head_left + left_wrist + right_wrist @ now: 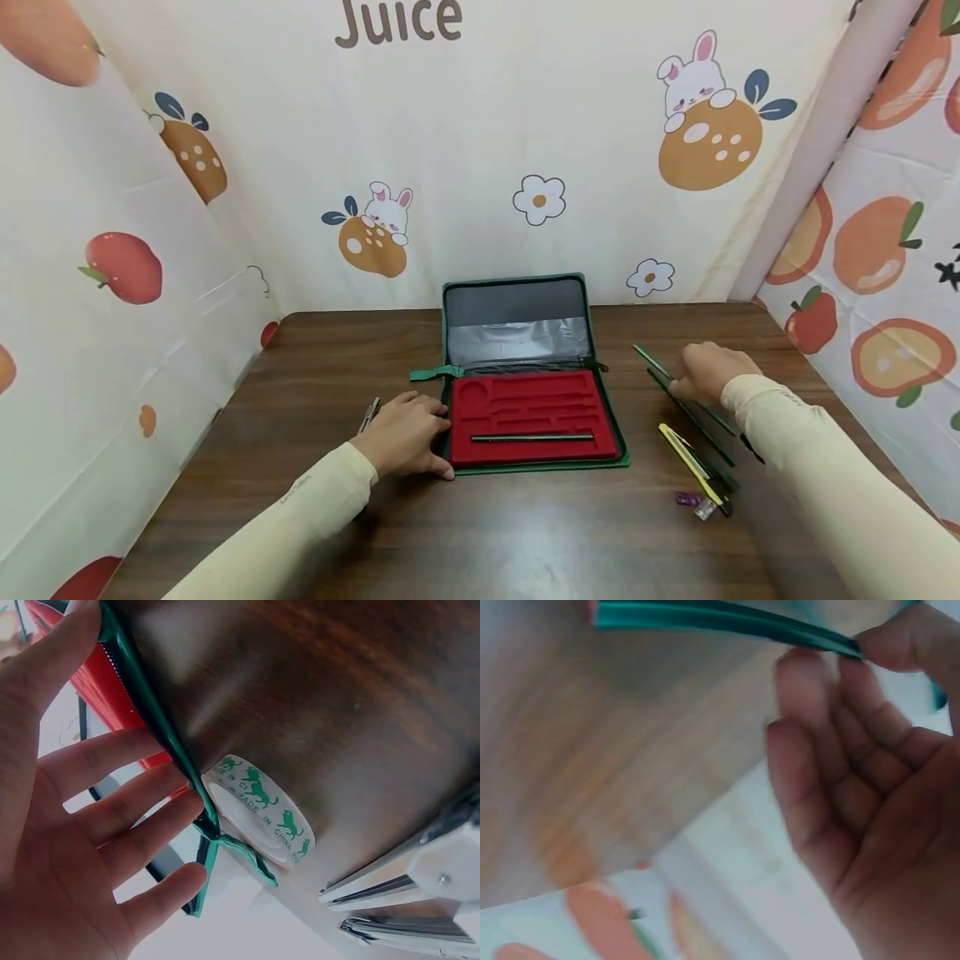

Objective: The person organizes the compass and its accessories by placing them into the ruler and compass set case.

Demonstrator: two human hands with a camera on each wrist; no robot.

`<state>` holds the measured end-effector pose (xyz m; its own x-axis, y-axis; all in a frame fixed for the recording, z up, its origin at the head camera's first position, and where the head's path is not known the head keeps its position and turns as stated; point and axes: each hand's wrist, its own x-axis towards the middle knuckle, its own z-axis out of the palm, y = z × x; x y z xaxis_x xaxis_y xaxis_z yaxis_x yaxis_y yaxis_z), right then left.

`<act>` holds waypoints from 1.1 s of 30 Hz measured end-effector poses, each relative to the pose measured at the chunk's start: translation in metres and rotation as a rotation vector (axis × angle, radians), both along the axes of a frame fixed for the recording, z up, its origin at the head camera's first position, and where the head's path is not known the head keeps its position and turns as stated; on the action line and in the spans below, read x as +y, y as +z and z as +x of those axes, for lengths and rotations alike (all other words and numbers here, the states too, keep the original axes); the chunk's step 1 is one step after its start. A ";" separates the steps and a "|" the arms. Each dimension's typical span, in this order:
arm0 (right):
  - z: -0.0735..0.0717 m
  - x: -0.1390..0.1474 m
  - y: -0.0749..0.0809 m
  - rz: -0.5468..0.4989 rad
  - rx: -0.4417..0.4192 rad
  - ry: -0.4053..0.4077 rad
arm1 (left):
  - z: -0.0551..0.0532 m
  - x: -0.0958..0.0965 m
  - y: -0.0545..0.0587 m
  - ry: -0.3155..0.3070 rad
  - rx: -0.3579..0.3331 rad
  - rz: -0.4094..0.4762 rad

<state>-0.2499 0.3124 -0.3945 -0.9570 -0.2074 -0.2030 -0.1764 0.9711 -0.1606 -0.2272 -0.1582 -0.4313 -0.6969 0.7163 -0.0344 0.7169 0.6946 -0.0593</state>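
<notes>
- Hand, L: relaxed, fingers spread, touching L edge of open green case.
- Pencil in red tray: nr front edge, long axis L–R.
- R hand, R of case: pinching green pencil; in R wrist view runs approx. crosswise, reddish end pointing L.
- Pencils by R hand: diag., far-L to near-R.

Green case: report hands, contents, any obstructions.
Left hand at left edge of open case. Right hand pinching green stick. One dark stick in red tray. Nothing seen blocking tray.
</notes>
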 end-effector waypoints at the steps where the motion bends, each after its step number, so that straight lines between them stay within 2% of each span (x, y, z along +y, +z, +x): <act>1: 0.000 -0.006 0.004 -0.026 0.024 0.024 | 0.000 0.000 0.000 0.000 -0.001 -0.002; 7: 0.008 -0.061 0.010 -0.121 0.133 0.227 | 0.000 0.000 0.001 0.002 -0.021 -0.008; 13: 0.023 -0.117 0.006 -0.099 0.211 0.457 | 0.001 -0.001 0.000 0.003 -0.031 0.010; 18: 0.031 -0.154 -0.004 -0.081 0.263 0.605 | 0.000 -0.001 0.000 0.017 -0.047 0.014; 21: 0.032 -0.171 -0.012 -0.048 0.293 0.640 | 0.000 -0.002 0.000 0.023 -0.057 0.020; 27: 0.034 -0.190 -0.027 0.030 0.323 0.650 | 0.001 -0.001 -0.001 0.017 -0.066 0.036; 33: 0.034 -0.196 -0.031 0.071 0.412 0.663 | 0.000 -0.003 -0.001 0.028 -0.072 0.043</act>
<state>-0.2154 0.1168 -0.4250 -0.6390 -0.7617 0.1071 -0.7550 0.6477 0.1020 -0.2272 -0.1615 -0.4319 -0.7134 0.6986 -0.0551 0.6987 0.7151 0.0217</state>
